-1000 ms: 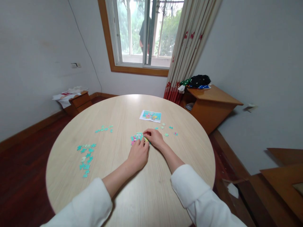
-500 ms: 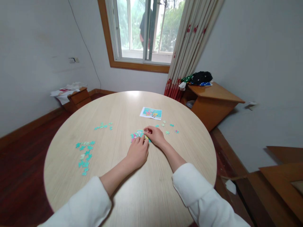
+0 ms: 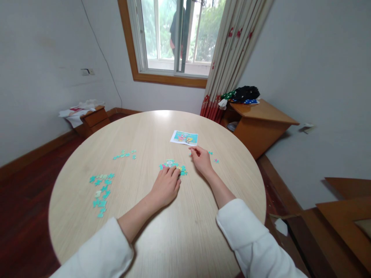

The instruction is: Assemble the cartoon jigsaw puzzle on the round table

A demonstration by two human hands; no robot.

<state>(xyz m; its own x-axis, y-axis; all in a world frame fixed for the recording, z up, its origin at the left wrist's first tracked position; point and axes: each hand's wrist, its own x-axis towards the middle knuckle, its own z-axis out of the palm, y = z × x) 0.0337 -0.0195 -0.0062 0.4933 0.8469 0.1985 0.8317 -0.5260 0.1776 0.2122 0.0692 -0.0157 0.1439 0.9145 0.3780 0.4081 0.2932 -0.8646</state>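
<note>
On the round pale wooden table [image 3: 162,231] lies a small joined patch of puzzle pieces [image 3: 171,165], teal with pink and yellow. My left hand [image 3: 165,187] rests just below it, fingers curled, fingertips touching its near edge. My right hand [image 3: 202,159] is further right, among a few loose pieces [image 3: 216,160], its fingers bent in a pinch; whether a piece is in them I cannot make out. Beyond it lies the printed reference picture [image 3: 184,137].
Loose teal pieces lie in a cluster at the table's left [image 3: 100,190] and a smaller group further back [image 3: 125,155]. A wooden cabinet with clothes [image 3: 256,121] stands right, a low drawer unit [image 3: 92,117] left. A person stands outside the window [image 3: 174,27].
My right hand has left the joined patch and moved right and away to the loose pieces. My left hand stays by the patch. The view shifted slightly.
</note>
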